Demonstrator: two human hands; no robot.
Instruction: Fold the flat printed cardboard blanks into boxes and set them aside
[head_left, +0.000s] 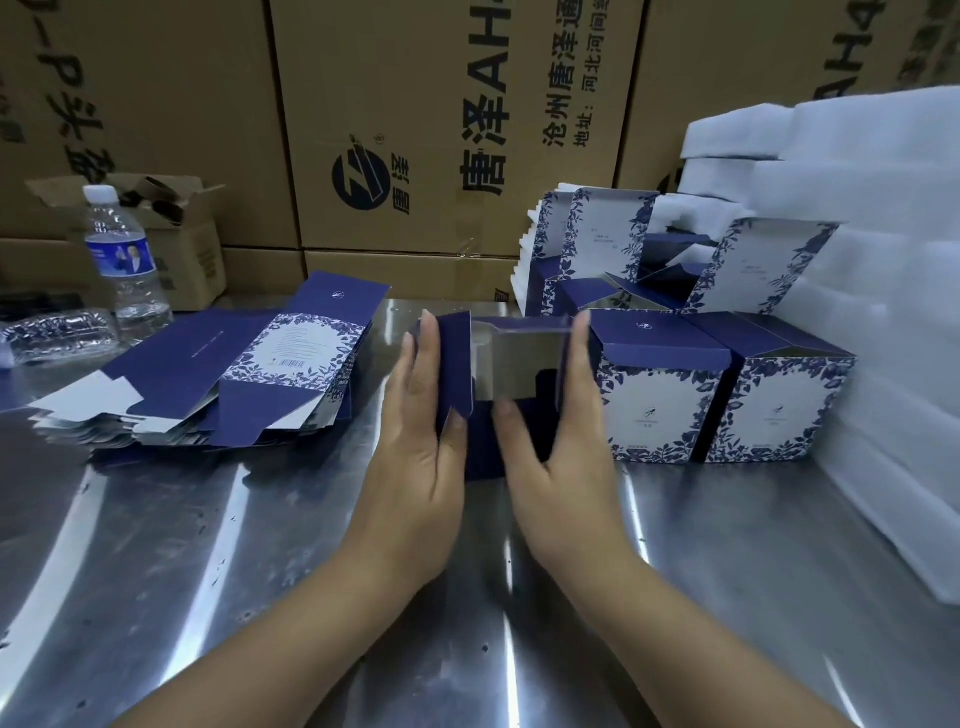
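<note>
1. Steel table (208, 545), brown cartons (441, 130) behind.
2. Your left hand (421, 431) and right hand (556, 441), fingers straight, press the half-folded box (514, 358) by its sides at table centre.
3. Flat blanks (234, 374) lie left, folded boxes (660, 395) right.

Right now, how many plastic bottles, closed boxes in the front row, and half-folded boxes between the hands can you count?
Plastic bottles: 2, the upright bottle and the crushed bottle lying beside it
Closed boxes, front row: 2
Half-folded box, between left hand and right hand: 1
Total: 5
</note>
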